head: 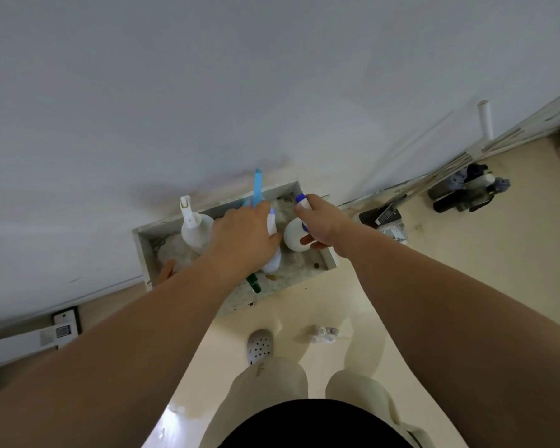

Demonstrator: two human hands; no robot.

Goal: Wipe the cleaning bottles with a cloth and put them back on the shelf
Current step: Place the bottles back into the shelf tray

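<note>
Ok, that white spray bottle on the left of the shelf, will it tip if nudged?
Likely tippy: the white spray bottle stands tall, with a narrow neck and trigger on top. Its smooth plastic looks slippery. Fill level isn't visible.

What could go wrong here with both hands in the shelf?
1. The shelf is crowded: lifting the round white bottle in the right hand may tip the slim bottle beside it.
2. The green item lies near the front edge under the left forearm and could be swept off.
3. No cloth is in view, so wiping may be skipped.
</note>
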